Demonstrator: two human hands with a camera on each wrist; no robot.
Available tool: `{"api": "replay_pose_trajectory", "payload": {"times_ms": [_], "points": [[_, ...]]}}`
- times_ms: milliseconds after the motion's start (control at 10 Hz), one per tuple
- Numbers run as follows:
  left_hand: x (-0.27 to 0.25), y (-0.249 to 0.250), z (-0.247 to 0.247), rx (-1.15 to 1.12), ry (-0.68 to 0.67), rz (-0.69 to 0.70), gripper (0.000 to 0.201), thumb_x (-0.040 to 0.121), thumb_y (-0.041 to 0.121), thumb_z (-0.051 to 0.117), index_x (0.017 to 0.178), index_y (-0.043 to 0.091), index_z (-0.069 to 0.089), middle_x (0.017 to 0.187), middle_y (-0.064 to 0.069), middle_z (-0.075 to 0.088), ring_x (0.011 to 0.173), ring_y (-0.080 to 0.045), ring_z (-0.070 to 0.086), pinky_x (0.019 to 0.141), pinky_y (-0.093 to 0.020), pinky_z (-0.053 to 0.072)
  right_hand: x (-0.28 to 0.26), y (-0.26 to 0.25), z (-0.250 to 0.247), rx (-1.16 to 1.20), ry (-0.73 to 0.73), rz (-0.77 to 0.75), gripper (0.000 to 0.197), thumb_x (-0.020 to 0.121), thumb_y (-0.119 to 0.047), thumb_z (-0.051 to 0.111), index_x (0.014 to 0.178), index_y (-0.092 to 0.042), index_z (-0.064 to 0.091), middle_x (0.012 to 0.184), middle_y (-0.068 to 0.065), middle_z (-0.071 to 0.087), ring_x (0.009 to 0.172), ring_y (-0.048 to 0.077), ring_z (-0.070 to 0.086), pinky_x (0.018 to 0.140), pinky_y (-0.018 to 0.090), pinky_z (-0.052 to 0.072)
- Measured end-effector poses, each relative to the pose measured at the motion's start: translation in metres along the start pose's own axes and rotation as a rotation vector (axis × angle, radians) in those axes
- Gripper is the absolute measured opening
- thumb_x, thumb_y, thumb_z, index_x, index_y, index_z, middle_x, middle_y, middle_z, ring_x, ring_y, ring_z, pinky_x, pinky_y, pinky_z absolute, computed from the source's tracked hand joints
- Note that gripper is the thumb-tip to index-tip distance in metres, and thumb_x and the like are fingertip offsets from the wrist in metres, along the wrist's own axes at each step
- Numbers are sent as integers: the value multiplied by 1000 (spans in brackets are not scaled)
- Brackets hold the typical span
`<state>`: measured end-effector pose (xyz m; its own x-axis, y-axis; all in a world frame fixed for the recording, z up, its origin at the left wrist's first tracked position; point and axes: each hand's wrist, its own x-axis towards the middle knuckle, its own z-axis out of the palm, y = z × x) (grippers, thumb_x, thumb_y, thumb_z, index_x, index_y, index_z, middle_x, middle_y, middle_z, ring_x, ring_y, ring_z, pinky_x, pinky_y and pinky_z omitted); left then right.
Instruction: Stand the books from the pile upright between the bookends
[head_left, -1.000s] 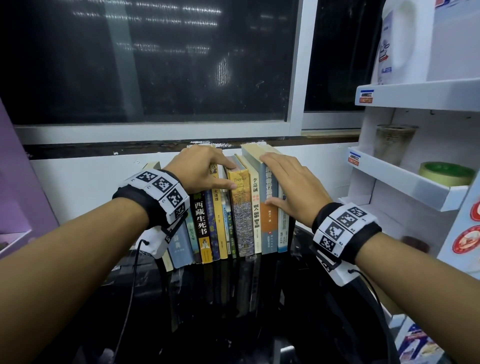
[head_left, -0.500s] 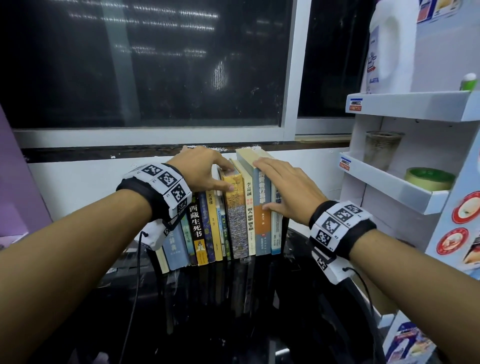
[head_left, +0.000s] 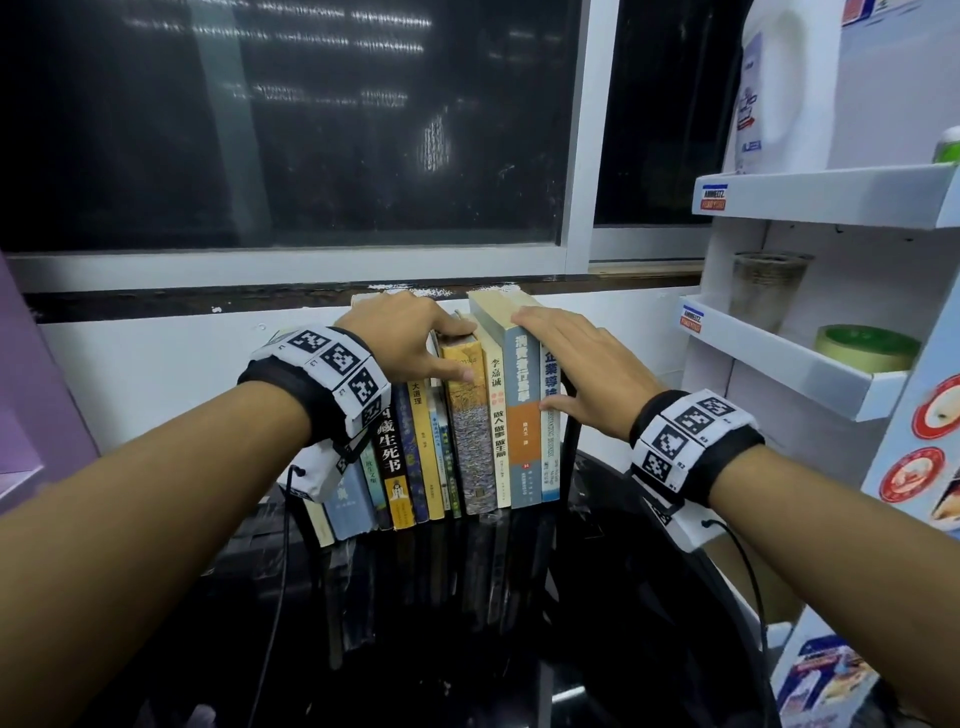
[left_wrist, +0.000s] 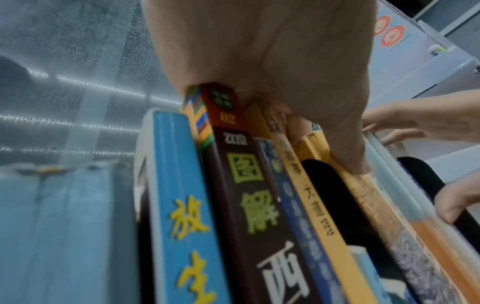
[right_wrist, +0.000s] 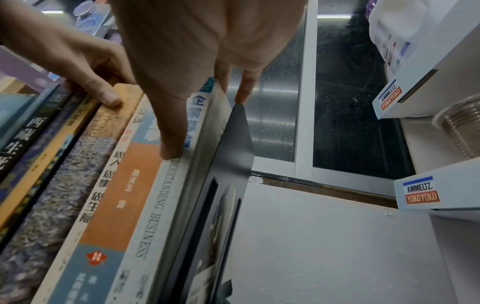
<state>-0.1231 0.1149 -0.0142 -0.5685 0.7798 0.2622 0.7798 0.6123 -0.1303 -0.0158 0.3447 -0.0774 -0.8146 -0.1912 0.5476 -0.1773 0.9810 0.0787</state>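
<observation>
Row of books (head_left: 467, 436) stands upright on dark glossy table (head_left: 519, 649), spines toward the person, under the window.

Grip: left hand (head_left: 410, 338) lies over tops of the mid-row books, fingers curved over the top edges, thumb pressed on spine of the yellow/mottled book (head_left: 470, 431); closest to a pinch on that vol. Right hand (head_left: 576, 369) flat, fingers fairly straight, over tops of the two rightmost books, thumb on the spines; pressing, not closed round anything. In right wrist view fingertips reach down beside the black bookend (right_wrist: 237, 144), which sits against the last book.

Risks (judgement):
- Thin books mid-row sit shorter and looser; a dark gap shows there in left wrist view. If hands lift w/o closing it, they could lean or slip.
- Glossy top: bookend may slide outward if row leans on it.
- Left end slightly tilted; left bookend not visible, so support there can't be confirmed.

Counts: approx. 11 spines, left ones partly hidden by wrist band; 1 bookend seen; 2 hands; no pile in view.
</observation>
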Motion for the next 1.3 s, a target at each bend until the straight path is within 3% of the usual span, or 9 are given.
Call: {"api": "replay_pose_trajectory", "payload": {"times_ms": [400,800,1000,1100,1300], "points": [[0,1,0,-5,-4,-5,77,78,75,58,145,40,46,136,12,62,109,-15,65,76,-29,42,-1,2,1,24,7,-4,99,75,-35,85,152,-25,24,158,-2,30,143,16,30,112,44,38],[3,-3,2,-37,7,0,76,79,71,63,145,37,48,135,12,62,111,-14,62,80,-30,43,-1,2,-1,-71,-6,-26,104,74,-41,84,154,-23,22,161,-1,27,146,18,28,118,38,24],[-4,-4,-6,-99,22,-14,80,75,70,67,143,32,52,144,6,56,125,-20,57,99,-45,50,-4,-1,-13,-61,-4,-25,105,75,-43,83,156,-20,20,161,1,27,147,20,26,120,41,21],[-17,-1,-14,-84,31,-34,86,71,78,64,144,34,50,144,8,56,127,-21,55,98,-53,50,-6,-5,-22,-59,-4,-22,105,75,-45,82,156,-21,20,161,0,27,148,20,26,120,42,22],[-61,-4,-40,-123,89,-16,88,70,80,61,144,33,50,143,10,56,120,-16,60,99,-48,51,-28,-8,-61,-60,54,-7,95,79,-46,78,154,-25,24,159,-3,30,145,19,29,117,45,26]]}}
